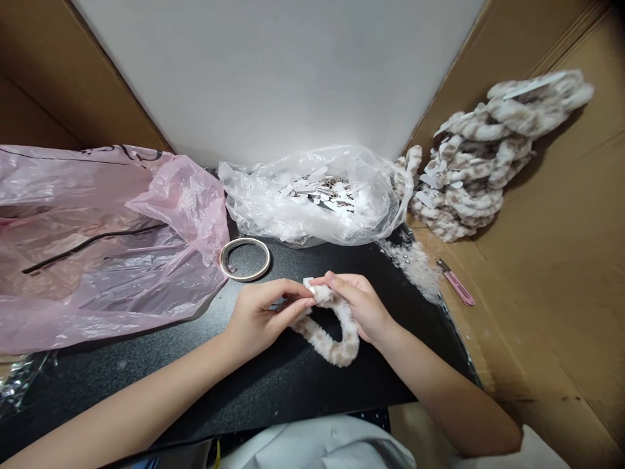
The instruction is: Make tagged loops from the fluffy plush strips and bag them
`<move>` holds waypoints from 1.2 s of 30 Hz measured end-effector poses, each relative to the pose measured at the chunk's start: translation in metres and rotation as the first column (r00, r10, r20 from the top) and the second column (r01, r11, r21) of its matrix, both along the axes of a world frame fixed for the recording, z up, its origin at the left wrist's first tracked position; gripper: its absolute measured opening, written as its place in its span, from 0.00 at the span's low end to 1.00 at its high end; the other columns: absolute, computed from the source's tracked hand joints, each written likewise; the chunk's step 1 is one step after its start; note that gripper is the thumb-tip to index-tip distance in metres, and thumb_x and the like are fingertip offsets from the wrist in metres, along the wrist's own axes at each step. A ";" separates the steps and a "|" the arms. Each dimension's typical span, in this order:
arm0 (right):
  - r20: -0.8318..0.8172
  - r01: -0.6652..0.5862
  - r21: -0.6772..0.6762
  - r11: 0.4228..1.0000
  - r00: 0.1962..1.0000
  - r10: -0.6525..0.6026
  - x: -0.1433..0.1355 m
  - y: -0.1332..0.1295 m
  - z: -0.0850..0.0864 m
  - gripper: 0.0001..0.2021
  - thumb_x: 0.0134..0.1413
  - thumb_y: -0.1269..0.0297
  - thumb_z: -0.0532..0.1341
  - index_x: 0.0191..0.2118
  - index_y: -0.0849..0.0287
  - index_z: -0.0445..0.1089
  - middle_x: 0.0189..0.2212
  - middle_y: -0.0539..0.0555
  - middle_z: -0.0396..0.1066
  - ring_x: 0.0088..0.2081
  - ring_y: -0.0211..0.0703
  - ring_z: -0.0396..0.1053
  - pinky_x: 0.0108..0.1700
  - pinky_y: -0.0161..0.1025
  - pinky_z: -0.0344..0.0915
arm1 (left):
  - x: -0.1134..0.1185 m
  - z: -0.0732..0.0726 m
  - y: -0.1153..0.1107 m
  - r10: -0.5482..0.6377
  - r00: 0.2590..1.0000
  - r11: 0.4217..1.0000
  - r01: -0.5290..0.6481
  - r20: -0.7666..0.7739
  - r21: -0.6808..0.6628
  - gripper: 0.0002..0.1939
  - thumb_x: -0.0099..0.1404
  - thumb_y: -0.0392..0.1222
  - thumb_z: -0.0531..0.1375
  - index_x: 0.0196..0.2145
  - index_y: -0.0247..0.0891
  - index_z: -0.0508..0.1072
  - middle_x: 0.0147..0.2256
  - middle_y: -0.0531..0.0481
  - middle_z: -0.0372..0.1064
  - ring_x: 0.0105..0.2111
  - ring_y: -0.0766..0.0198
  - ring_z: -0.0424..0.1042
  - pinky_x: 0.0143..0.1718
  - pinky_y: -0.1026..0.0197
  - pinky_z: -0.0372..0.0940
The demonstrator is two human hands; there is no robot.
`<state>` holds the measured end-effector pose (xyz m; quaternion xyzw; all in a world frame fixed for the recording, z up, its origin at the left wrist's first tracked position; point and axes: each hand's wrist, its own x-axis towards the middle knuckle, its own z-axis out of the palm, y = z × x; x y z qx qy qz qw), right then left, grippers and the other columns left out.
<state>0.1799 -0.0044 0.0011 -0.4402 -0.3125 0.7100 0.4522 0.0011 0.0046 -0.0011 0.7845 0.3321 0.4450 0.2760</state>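
A fluffy cream and light-brown fur loop [336,348] hangs between my hands, just above the black table. My left hand [266,309] pinches its upper left part between thumb and fingers. On the other side, my right hand [364,303] grips the top of the same loop, thumb uppermost. A small white piece [307,282] sticks out at the top, close to the fingertips of both hands; whether it is attached to the fur cannot be made out.
A roll of tape [245,259] lies beyond my left hand. Behind it, a clear plastic bag [273,218] holds many flat white pieces. A pink plastic bag [185,202] covers the left side. Similar fur loops [478,156] are heaped at right, near a pink cutter [459,286] on cardboard.
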 end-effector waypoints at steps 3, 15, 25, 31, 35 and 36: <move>0.039 -0.015 0.018 1.000 0.999 0.014 0.001 0.000 0.000 0.20 0.35 0.51 0.73 0.33 0.61 0.80 0.30 0.56 0.79 0.33 0.43 0.75 0.45 0.43 0.69 | 0.000 -0.001 -0.001 0.014 1.000 1.000 -0.014 -0.018 -0.024 0.05 0.60 0.30 0.63 0.33 0.36 0.73 0.27 0.54 0.76 0.25 0.71 0.74 0.27 0.74 0.66; 0.102 0.013 0.032 0.999 0.995 -0.016 0.003 -0.001 -0.001 0.16 0.30 0.60 0.75 0.31 0.59 0.80 0.32 0.56 0.79 0.34 0.44 0.75 0.45 0.44 0.70 | 0.002 0.001 -0.004 0.032 0.999 0.987 -0.028 0.017 -0.156 0.05 0.63 0.30 0.58 0.34 0.37 0.73 0.28 0.52 0.74 0.27 0.70 0.73 0.30 0.70 0.66; 0.048 0.035 -0.060 0.998 0.998 -0.033 0.005 0.000 0.000 0.15 0.30 0.63 0.75 0.31 0.61 0.80 0.28 0.54 0.79 0.30 0.39 0.74 0.40 0.38 0.70 | -0.001 0.000 0.002 -0.097 0.990 0.994 0.102 -0.103 0.043 0.08 0.62 0.33 0.62 0.40 0.36 0.77 0.37 0.46 0.72 0.37 0.64 0.73 0.38 0.65 0.68; 0.028 0.050 -0.093 0.994 0.998 -0.048 0.006 0.000 -0.004 0.15 0.30 0.64 0.75 0.31 0.61 0.80 0.28 0.53 0.79 0.30 0.37 0.73 0.41 0.36 0.69 | -0.001 -0.003 0.001 -0.075 0.984 0.994 0.086 -0.161 0.065 0.10 0.62 0.32 0.61 0.42 0.36 0.75 0.34 0.48 0.69 0.33 0.66 0.71 0.33 0.67 0.67; 0.069 0.056 -0.034 0.998 0.996 -0.054 0.005 -0.001 -0.006 0.16 0.31 0.62 0.75 0.32 0.60 0.80 0.31 0.54 0.79 0.33 0.40 0.74 0.43 0.38 0.68 | -0.001 -0.006 0.002 -0.108 0.980 0.993 0.113 -0.169 0.021 0.09 0.64 0.30 0.59 0.42 0.35 0.75 0.34 0.48 0.71 0.33 0.67 0.72 0.35 0.68 0.67; 0.093 0.065 -0.007 0.998 0.994 -0.064 0.005 -0.001 -0.006 0.15 0.32 0.61 0.74 0.31 0.60 0.80 0.31 0.54 0.79 0.33 0.40 0.74 0.42 0.38 0.68 | -0.001 -0.006 0.002 -0.116 0.979 0.993 0.118 -0.168 0.005 0.08 0.64 0.30 0.59 0.41 0.35 0.75 0.34 0.48 0.72 0.33 0.67 0.72 0.35 0.68 0.67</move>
